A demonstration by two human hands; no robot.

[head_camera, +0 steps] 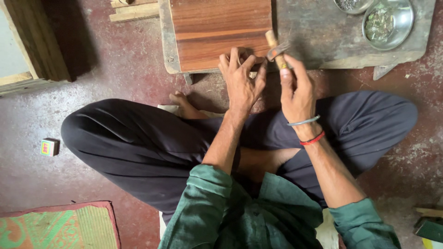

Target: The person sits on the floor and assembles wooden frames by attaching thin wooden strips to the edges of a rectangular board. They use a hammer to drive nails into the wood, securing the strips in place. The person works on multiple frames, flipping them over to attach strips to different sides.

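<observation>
hammer sits clamped in the right hand, handle running up and away from that grip. left hand just beside it, fingertips pinched together at the wooden board's near edge; can't tell what they hold.

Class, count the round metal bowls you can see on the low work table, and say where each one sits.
2. One metal bowl sits at the table's far right end; a second bowl lies just left of it, cut off by the picture's top edge. Others may lie outside the view.

board striped reddish-brown | trousers dark navy | shirt green | mat green-orange, red-edged
</observation>
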